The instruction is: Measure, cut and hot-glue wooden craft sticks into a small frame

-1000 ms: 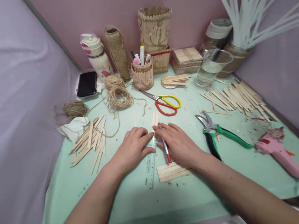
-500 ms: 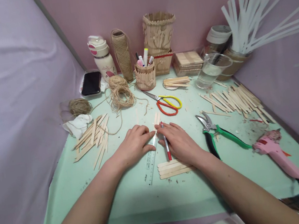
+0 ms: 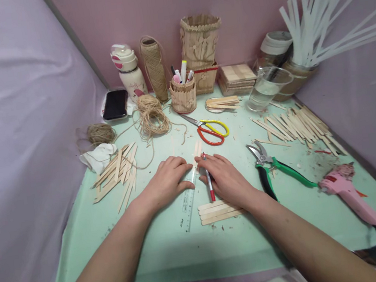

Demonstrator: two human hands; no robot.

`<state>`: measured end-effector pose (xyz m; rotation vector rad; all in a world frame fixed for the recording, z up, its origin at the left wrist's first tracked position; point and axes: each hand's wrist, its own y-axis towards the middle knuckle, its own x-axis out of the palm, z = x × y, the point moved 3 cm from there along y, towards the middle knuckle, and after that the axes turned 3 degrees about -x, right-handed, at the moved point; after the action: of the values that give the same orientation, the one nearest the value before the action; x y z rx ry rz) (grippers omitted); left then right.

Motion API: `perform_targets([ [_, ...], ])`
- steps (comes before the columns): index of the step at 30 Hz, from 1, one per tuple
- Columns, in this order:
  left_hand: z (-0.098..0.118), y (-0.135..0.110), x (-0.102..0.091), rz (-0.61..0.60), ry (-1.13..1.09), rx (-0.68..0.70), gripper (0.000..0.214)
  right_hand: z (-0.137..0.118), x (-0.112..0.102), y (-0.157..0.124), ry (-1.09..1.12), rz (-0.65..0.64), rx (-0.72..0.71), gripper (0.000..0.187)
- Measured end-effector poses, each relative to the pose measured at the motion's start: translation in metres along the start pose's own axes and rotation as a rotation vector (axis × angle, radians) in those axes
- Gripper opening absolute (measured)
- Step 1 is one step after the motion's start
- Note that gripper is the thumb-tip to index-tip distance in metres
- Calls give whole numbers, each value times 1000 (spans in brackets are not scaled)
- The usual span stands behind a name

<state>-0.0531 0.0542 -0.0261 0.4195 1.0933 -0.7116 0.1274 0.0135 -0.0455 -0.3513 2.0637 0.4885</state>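
Observation:
My left hand lies low over the table, its thumb and index fingertip against a clear ruler that slants away from me. Two narrow wooden craft sticks lie side by side at the ruler's far end, partly covered by fingers. My right hand has a red-and-white pen tucked between its fingers, while its fingertips touch the sticks near the ruler. Below that hand, several wider craft sticks rest in a row, their right ends partly hidden by my wrist.
Scissors lie beyond my hands. To the right are green-handled pruning shears, a pink glue gun and a cut-stick pile. At left are more sticks and twine. A cup of water stands at the back right.
The ruler and my left hand have shifted very slightly to the left. My right hand stays nearly still with the pen in it.

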Motion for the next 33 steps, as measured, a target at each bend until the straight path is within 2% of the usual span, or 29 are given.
perform_targets([
  [33, -5, -1, 4, 33, -6, 30, 43, -1, -1, 0, 23, 4, 8, 29],
])
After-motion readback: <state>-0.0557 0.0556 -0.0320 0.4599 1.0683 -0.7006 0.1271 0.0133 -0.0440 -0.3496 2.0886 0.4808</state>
